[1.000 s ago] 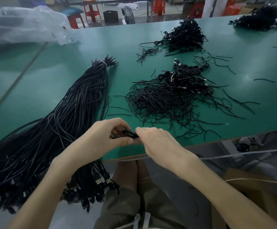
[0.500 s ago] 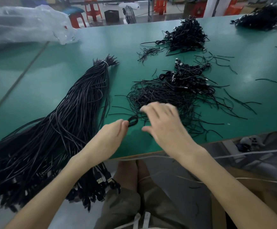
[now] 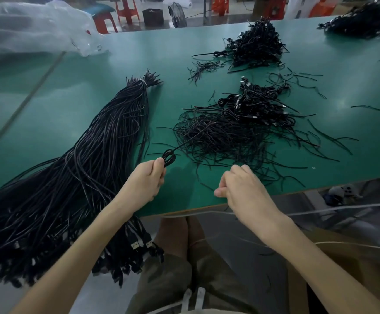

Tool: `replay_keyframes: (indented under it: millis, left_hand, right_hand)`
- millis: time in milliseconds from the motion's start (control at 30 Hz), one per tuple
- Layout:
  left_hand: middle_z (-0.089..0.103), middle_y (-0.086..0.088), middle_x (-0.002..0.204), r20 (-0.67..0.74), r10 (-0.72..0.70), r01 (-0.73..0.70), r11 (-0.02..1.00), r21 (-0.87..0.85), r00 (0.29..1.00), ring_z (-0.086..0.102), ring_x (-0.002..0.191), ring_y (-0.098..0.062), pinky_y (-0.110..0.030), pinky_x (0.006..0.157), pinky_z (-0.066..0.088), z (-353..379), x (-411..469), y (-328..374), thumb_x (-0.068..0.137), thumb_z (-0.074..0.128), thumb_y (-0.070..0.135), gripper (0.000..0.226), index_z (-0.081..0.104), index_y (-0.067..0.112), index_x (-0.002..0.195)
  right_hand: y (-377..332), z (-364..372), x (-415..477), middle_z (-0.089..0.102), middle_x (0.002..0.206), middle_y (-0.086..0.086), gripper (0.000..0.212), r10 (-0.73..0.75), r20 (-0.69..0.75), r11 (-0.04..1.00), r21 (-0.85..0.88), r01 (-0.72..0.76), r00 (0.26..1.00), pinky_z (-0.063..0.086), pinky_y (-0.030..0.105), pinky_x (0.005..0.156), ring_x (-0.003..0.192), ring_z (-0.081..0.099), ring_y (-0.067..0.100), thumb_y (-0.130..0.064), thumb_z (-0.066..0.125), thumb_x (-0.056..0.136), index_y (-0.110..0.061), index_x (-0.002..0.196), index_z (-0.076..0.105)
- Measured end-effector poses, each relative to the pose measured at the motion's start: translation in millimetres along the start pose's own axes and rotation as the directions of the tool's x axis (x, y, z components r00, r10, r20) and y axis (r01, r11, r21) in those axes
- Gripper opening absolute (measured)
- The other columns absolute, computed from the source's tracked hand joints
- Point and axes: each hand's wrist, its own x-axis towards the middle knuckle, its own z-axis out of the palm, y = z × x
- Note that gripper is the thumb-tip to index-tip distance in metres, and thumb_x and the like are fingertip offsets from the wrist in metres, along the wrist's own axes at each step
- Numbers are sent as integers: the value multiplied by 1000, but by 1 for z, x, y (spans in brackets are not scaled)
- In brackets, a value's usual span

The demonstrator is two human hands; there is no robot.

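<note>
The long cable bundle [image 3: 98,159] on my left is the heavy mass here: many limp black leads tied at the far end, plugs spilling over the near edge toward my lap. I judge it too floppy to shift as one piece. It would sag and slide, so single leads are best drawn out near their plugs.

The loose pile of ties [image 3: 218,137] in the middle is light, springy and tangled with finished coils. Pulling one strand will likely drag its neighbours along.

The small coiled cable [image 3: 169,157] is what I am working on. It sits just above the table in front of me, between bundle and pile, pinched at its lower end by my left hand [image 3: 147,180], thumb over curled fingers. It is light, soft and eager to spring open, so I should grip across all the loops at once. A thin tail runs from it up into the pile and could snag.

My right hand [image 3: 243,189] hovers near the table's front edge, fingers curled in. Whether it pinches a tie I cannot tell.

For room, the table [image 3: 48,105] has bare green between my hands and a wide stretch beyond the bundle. Its near edge lies close under my wrists, so anything dropped there may roll off.
</note>
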Motion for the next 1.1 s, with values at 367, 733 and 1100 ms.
replay_keyframes:
  millis: [367,733,1100]
  left_hand:
    - [27,6,56,14,-26,27,998,-51,1000,19,45,-12,-25,41,18,4,-10,7,111,32,32,38,38,14,78]
    - [30,7,56,25,-53,55,994,-92,998,20,43,-12,-23,41,18,6,-14,11,111,31,33,40,39,15,77]
    - [31,13,52,150,9,26,973,-228,989,22,40,-5,-17,36,21,36,-17,23,112,30,38,44,40,16,75]
  right_hand:
    - [-5,2,-3,50,108,-2,23,32,-26,999,-20,-33,999,40,28,84,106,45,17,-38,52,104,-16,111,51]
    - [-3,5,1,50,99,-4,14,-7,-85,996,89,15,996,36,27,86,99,42,15,-22,54,105,-19,92,51]
    - [-48,13,10,60,74,-2,24,169,-34,376,926,-32,985,45,22,61,61,55,4,-32,71,95,-15,95,55]
